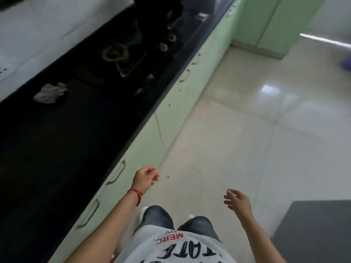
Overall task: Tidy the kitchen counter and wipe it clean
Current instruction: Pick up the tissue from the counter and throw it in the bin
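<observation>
Head view is blurred and tilted, so fine detail is lost; both hands are seen low in the frame, over the pale floor rather than over the counter. The left hand is loosely curled with nothing held; the right hand is half open, fingers spread, also empty. A crumpled grey cloth lies at the middle left, on the dark counter near the white wall, well apart from either hand. Beyond it, at the upper centre, a stove with its burner and knobs is made out dimly. Trouble is judged likely if the cloth is reached for blindly across the dark surface; crumbs may be missed against the black, and the knobs may be knocked if the wipe is carried too far up the frame.
</observation>
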